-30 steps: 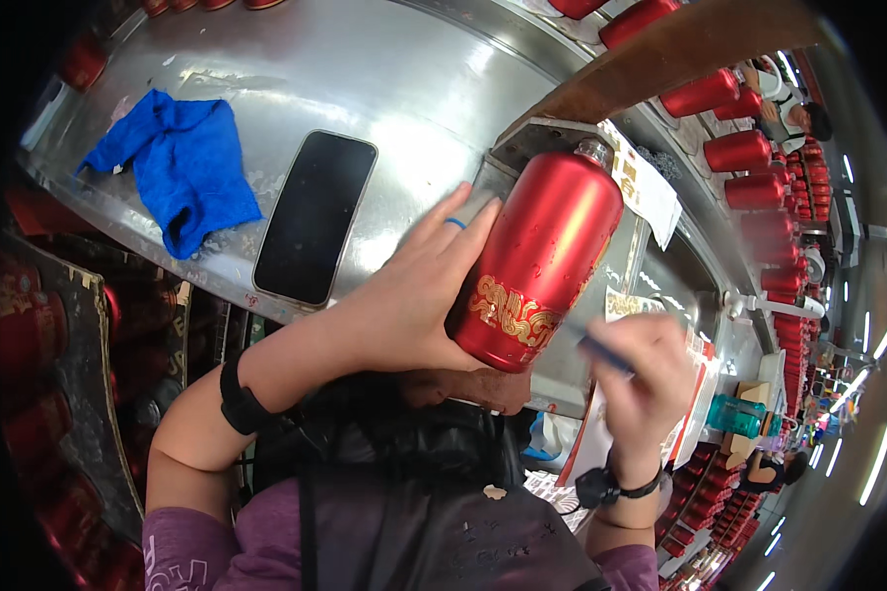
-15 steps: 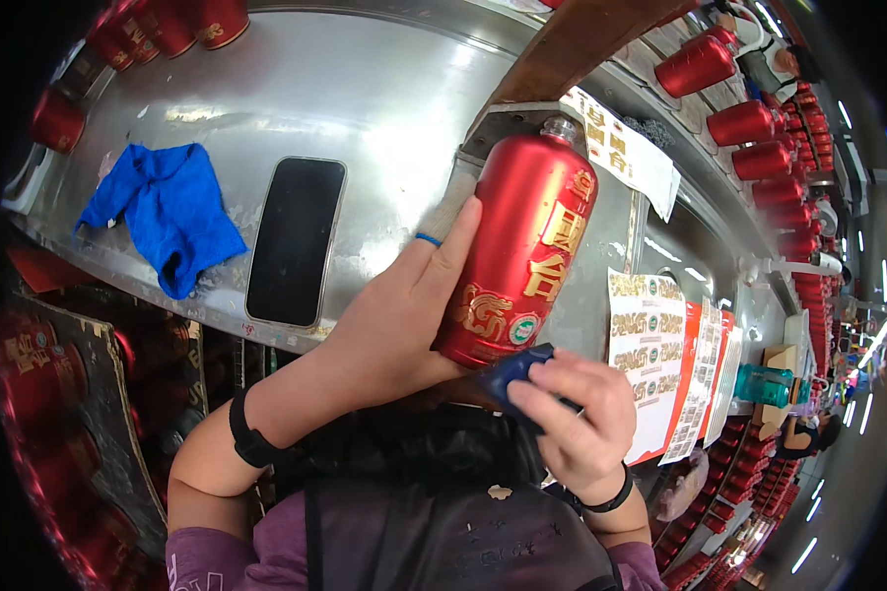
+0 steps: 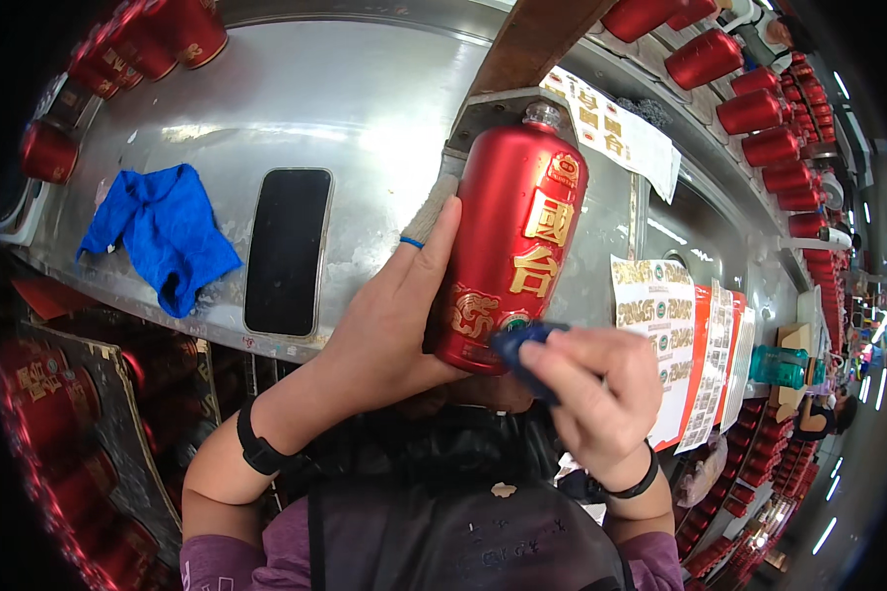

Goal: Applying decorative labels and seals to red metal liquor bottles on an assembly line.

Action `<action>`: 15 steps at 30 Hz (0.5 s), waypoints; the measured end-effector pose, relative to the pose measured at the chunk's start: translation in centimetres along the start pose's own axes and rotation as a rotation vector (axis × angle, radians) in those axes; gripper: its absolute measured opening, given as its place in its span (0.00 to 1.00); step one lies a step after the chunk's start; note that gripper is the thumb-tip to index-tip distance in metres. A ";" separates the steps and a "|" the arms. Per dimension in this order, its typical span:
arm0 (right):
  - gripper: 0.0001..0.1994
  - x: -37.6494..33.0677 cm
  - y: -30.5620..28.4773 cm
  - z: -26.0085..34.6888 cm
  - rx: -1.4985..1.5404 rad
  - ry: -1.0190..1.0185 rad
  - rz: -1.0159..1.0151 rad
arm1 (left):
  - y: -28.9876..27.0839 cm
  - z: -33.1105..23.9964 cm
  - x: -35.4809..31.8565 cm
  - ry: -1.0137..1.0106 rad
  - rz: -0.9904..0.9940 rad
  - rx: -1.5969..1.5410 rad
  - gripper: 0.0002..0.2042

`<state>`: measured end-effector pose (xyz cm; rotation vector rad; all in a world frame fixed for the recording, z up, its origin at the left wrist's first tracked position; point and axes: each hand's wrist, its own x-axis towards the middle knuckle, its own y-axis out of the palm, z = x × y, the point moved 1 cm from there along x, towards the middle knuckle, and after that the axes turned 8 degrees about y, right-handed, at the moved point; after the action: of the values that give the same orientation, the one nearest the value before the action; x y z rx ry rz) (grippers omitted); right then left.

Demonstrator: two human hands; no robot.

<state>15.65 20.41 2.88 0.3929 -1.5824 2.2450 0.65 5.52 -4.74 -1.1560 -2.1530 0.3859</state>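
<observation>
Pinching a dark-blue piece [image 3: 524, 355] between thumb and fingers of the right hand [image 3: 606, 389], over the lower front of a red bottle [image 3: 488, 212], with contact hard to judge. Grasping the bottle low on its side from its eight o'clock with the left hand [image 3: 394, 315]. Held just off the view's centre toward one o'clock, leaning slightly that way. Beyond, at the bottle's four o'clock, beside printed label sheets [image 3: 652, 345]; at nine, beside a black phone [image 3: 288, 251], then a crumpled blue cloth [image 3: 168, 236] on a metal worktop [image 3: 384, 108]. Farther, at four, near a teal container [image 3: 779, 365]; at two, near more red bottles [image 3: 705, 59].

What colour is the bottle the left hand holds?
The bottle is red with gold markings, clearest in the head view.
</observation>
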 end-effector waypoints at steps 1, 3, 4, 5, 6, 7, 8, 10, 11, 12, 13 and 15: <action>0.18 0.2 0.0 -0.3 -0.013 0.035 -0.031 | 0.0 -0.1 0.0 -0.006 -0.002 -0.006 0.60; 0.18 0.3 -0.1 0.1 -0.022 0.016 -0.028 | 0.0 -0.2 0.0 -0.009 -0.003 -0.012 0.61; 0.19 0.1 -0.3 0.5 0.007 -0.001 0.007 | 0.0 -0.2 -0.1 -0.037 0.023 -0.035 0.61; 0.20 0.1 -0.4 0.7 0.036 -0.017 0.041 | 0.0 -0.1 -0.1 -0.066 0.049 -0.059 0.62; 0.20 0.4 -0.8 0.2 0.044 0.021 0.036 | 0.0 -0.2 0.1 -0.063 0.048 -0.059 0.62; 0.19 0.4 -0.4 -0.4 0.014 0.042 -0.031 | 0.0 -0.4 0.1 -0.072 0.038 -0.065 0.62; 0.19 0.4 -0.4 -0.3 0.000 0.031 -0.017 | 0.0 -0.5 0.1 -0.082 0.028 -0.071 0.62; 0.19 0.5 -0.5 0.0 -0.015 0.014 0.000 | 0.0 -0.5 -0.1 -0.106 0.044 -0.050 0.62; 0.19 0.3 -0.7 0.2 0.026 0.033 0.026 | 0.0 -0.4 -0.2 -0.128 0.062 -0.032 0.62; 0.19 0.3 -0.7 0.3 0.068 0.052 0.053 | 0.0 -0.5 -0.1 -0.129 0.056 -0.032 0.62; 0.19 0.2 -0.6 -0.3 -0.012 0.050 0.010 | 0.0 -0.9 0.0 -0.114 0.031 -0.010 0.61; 0.20 0.4 -0.7 -0.2 -0.039 0.060 -0.017 | 0.1 -1.3 0.0 -0.104 0.000 0.015 0.61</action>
<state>15.55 20.87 3.55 0.3241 -1.5844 2.1892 1.55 5.51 -3.84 -1.1509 -2.2360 0.4707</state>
